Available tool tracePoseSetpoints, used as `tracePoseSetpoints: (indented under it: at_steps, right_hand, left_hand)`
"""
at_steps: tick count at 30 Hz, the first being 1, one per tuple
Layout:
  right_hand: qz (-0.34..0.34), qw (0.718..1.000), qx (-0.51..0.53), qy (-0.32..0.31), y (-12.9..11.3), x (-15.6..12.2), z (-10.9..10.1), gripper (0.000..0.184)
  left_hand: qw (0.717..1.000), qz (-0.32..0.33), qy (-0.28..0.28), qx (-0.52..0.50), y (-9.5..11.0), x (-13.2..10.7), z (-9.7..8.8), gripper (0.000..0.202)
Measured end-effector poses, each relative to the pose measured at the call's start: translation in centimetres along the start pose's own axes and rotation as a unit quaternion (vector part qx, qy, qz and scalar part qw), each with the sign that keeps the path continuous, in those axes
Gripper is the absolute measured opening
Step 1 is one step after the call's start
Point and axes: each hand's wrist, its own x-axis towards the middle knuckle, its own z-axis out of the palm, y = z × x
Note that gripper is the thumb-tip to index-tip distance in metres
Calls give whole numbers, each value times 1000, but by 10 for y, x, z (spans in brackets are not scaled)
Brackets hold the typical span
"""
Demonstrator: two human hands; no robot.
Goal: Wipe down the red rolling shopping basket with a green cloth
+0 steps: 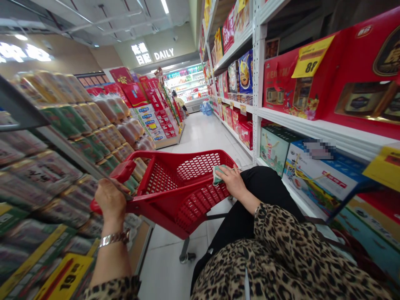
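A red plastic shopping basket cart [184, 187] stands tilted in a supermarket aisle in front of me. My left hand [110, 201] is closed around the rear corner of its rim, by the red handle, with a metal watch on that wrist. My right hand [233, 181] presses a pale green cloth [218, 175] against the basket's right rim, fingers curled over the cloth. My leopard-print sleeves and black trousers fill the lower right.
Shelves of packaged goods and bottles [93, 121] run along the left. White shelves with red gift boxes [296, 83] and yellow price tags line the right. The tiled aisle floor [203, 133] stretches ahead to a distant person [180, 103] and a lit refrigerated display.
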Motion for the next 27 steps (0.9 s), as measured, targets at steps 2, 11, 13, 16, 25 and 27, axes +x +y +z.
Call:
tracePoseSetpoints:
  at_steps: [2,11,13,16,25,27]
  right_hand:
    - [20,1000,-4,12,6,0,0,57]
    - [23,1000,2,5,7,0,-1,56]
    - [19,1000,5,6,5,-2,-2,57]
    - [12,1000,4,1,2,-5,-3,59]
    - [14,1000,-16,-3,-8,-11,-7,56]
    - [13,1000,-17,-7,-9,-12,-7,56]
  left_hand:
    - [1000,-1,3,4,1,0,1,74]
    - [1000,-8,18,15,-9,2,4,72]
    - [1000,-15,20,18,-12,4,5,70]
    - [999,-7,29,38,-16,8,6,66]
    - [992,18,44,116,-23,19,10,49]
    - [991,21,48,125,-26,22,13,47]
